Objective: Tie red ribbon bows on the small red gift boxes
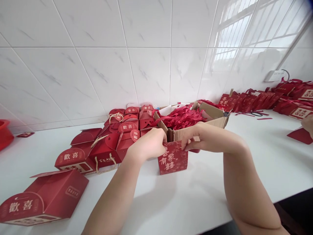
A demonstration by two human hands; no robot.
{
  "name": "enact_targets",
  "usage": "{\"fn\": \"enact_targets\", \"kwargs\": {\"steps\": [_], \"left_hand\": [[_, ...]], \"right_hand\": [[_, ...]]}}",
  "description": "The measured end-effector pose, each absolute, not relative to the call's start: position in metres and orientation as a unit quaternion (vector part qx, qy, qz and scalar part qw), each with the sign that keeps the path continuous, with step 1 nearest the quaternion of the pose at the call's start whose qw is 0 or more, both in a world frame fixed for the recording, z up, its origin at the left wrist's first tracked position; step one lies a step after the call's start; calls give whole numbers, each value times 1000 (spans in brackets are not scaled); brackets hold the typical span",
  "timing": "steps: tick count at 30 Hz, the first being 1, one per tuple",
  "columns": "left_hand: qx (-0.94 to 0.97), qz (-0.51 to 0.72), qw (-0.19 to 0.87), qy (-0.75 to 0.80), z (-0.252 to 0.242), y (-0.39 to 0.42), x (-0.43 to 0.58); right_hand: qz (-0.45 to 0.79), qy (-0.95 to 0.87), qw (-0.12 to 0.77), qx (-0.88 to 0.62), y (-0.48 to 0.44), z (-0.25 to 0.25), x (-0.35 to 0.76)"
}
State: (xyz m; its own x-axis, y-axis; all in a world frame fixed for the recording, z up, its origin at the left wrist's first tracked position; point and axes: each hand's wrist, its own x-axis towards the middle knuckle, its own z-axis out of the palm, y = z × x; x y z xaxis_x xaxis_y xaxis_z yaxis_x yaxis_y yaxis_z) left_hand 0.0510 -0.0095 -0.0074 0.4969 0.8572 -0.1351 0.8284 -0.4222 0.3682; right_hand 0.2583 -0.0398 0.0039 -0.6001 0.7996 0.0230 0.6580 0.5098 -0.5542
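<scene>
A small red paper gift box [173, 160] with pale Chinese lettering stands upright on the white table, between my two hands. My left hand [153, 143] pinches its upper left corner. At the upper right edge, my right hand [195, 137] grips the same box between thumb and fingers. Just behind it sits an open cardboard carton [212, 122] heaped with dark red ribbons [184, 117]. Whether the small box's top is open cannot be made out, since my fingers cover part of it.
Several red gift boxes [106, 148], some with rope handles, crowd the left. A larger red box [56, 195] lies nearest. More red boxes [249, 101] line the wall at right, by a power strip [275, 75]. Another person's hand [308, 125] touches a red piece at far right.
</scene>
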Motion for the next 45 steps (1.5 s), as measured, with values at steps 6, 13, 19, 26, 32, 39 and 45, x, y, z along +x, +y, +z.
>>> {"fn": "enact_targets", "kwargs": {"steps": [6, 13, 19, 26, 32, 39, 45], "left_hand": [[846, 84, 192, 491, -9, -3, 49], [847, 141, 204, 471, -6, -8, 44], [845, 159, 194, 472, -1, -17, 44], [842, 178, 204, 467, 3, -24, 42], [856, 185, 182, 448, 10, -30, 41], [859, 209, 163, 438, 17, -33, 42], [852, 251, 177, 424, 19, -35, 41]], "right_hand": [[184, -877, 183, -405, -18, -10, 245], [141, -865, 226, -426, -16, -11, 246], [150, -861, 238, -424, -21, -8, 245], [114, -858, 290, -408, -25, -5, 247], [146, -850, 305, -404, -22, -5, 249], [123, -861, 319, -377, -22, -6, 245], [185, -858, 341, -336, -35, 0, 244]]}}
